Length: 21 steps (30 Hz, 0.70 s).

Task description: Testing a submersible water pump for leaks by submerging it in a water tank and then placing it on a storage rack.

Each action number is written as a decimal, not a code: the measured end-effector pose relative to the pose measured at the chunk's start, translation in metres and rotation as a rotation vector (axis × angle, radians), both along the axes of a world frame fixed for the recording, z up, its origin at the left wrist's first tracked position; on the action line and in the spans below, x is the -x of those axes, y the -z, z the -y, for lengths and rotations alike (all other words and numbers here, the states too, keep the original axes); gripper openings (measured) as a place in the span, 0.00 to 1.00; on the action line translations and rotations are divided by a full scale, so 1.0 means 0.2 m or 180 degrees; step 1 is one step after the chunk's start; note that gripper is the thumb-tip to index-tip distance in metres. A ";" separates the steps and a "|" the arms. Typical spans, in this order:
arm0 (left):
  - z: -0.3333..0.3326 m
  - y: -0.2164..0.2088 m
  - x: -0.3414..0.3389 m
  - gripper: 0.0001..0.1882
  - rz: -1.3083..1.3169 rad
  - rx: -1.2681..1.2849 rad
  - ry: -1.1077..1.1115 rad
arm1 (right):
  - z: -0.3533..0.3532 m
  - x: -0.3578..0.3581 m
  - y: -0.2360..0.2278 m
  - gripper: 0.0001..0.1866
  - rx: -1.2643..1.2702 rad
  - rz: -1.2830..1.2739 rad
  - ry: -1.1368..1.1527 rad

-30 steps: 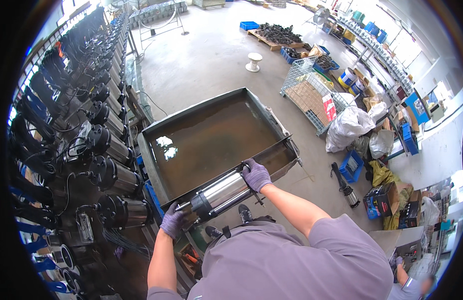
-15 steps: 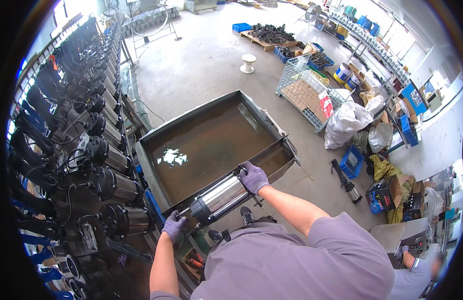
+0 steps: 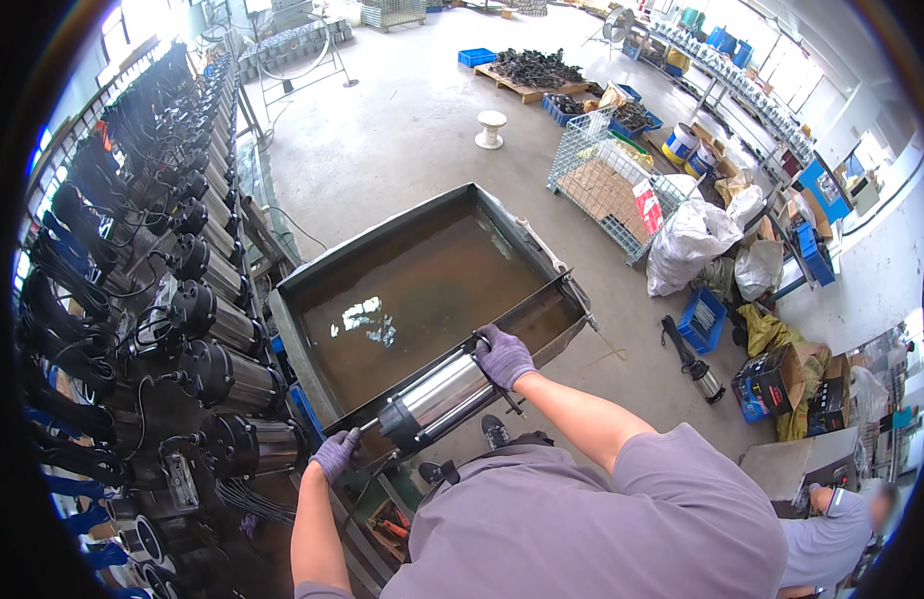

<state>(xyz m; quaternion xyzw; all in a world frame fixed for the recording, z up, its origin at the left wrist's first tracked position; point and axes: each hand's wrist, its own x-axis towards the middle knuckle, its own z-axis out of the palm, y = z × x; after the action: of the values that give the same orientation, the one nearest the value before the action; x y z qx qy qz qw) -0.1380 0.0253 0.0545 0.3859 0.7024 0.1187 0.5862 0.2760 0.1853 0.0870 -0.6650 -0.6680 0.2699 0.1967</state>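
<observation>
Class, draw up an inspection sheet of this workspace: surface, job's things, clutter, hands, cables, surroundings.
Surface: open tank of murky brown water.
Job's things: steel cylinder along the tank's near edge; support unclear.
Clutter: blue crate and black-and-silver unit on the floor, right.
Hands: gloved right hand closed on the cylinder's right end; left hand at the rod on its left end, grip unclear.
Cables: black coils at far left.
Surroundings: wire cage, white sack, another person.
</observation>
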 end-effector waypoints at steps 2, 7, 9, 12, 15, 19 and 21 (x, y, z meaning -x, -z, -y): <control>-0.01 0.04 0.00 0.27 -0.0138 -0.0111 0.0048 | 0.01 0.00 0.00 0.20 0.0013 -0.0011 0.0014; -0.01 0.12 -0.15 0.22 -0.2219 -0.1063 0.0559 | 0.00 0.00 -0.03 0.20 0.0153 0.0065 0.0009; 0.00 0.11 -0.19 0.17 -0.2630 -0.0971 0.0319 | 0.01 0.00 -0.04 0.20 0.0176 0.0015 0.0001; 0.01 0.10 -0.19 0.23 -0.2773 -0.1018 0.0491 | 0.01 0.00 -0.05 0.19 0.0182 -0.0005 -0.0005; -0.04 0.11 -0.11 0.29 -0.1112 -0.0712 0.0409 | 0.01 0.00 -0.05 0.19 0.0181 -0.0004 -0.0005; -0.07 0.17 -0.07 0.28 0.1238 0.1013 -0.2003 | 0.01 0.00 -0.05 0.18 0.0195 0.0051 0.0017; -0.06 0.20 -0.07 0.25 0.1419 0.0916 -0.2183 | 0.01 0.00 -0.05 0.18 0.0216 0.0003 0.0015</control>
<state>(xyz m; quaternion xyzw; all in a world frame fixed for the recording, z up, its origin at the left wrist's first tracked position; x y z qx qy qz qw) -0.1235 0.0373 0.0141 0.0094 0.6555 0.2880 0.6981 0.2767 0.1838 0.0970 -0.6730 -0.6569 0.2917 0.1744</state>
